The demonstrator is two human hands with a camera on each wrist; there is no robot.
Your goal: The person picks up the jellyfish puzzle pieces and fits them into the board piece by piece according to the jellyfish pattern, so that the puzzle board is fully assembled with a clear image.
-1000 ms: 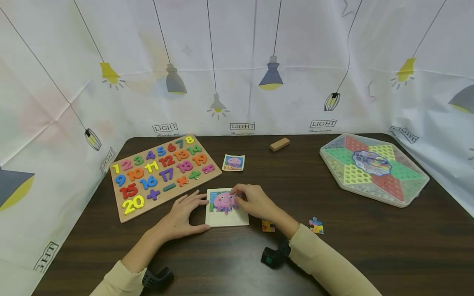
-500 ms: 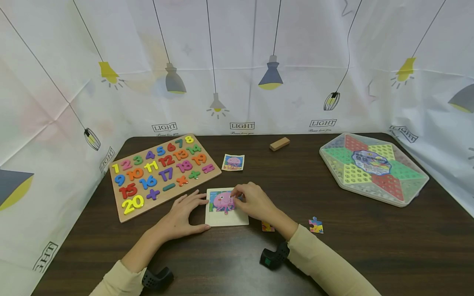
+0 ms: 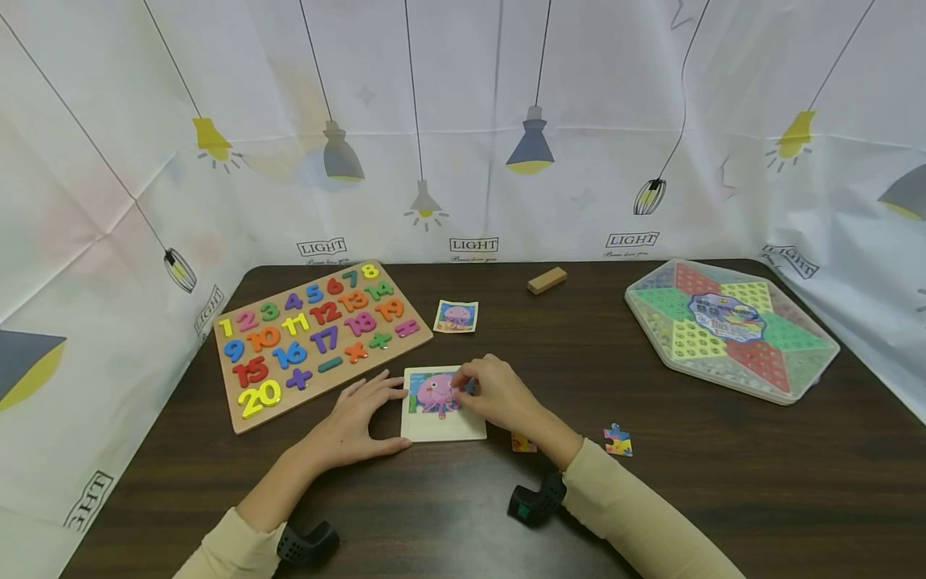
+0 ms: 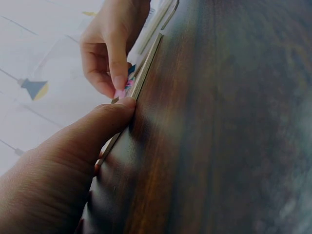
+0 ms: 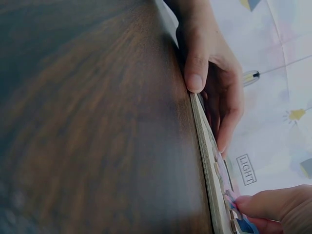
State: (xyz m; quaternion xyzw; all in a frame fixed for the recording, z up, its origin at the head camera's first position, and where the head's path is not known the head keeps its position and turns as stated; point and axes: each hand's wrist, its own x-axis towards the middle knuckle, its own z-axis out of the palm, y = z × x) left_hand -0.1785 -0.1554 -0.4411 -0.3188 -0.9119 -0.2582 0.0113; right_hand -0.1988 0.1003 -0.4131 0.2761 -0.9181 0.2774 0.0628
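A pale wooden puzzle board [image 3: 444,432] lies on the table, with a pink octopus picture [image 3: 436,394] partly assembled in its upper part. My left hand [image 3: 354,430] rests at its left side, fingers spread and fairly straight; the thumb touches the near edge at the corner. With thumb and forefinger my right hand [image 3: 499,394] pinches a small pink and blue puzzle piece [image 4: 131,70] over the picture's right side, fingertips right at the board. One loose puzzle piece [image 3: 523,443] shows partly beneath my right wrist; another yellow and blue puzzle piece [image 3: 618,441] lies farther right.
A wooden number board [image 3: 318,346] stands angled at the left, close to my left fingers. Behind the puzzle lies a small octopus picture card [image 3: 456,317], with a wooden block [image 3: 546,281] farther back. A hexagonal Chinese checkers box [image 3: 731,330] sits at the right.
My right fingertips have shifted slightly on the right part of the octopus picture. My left hand and the puzzle board have stayed put.
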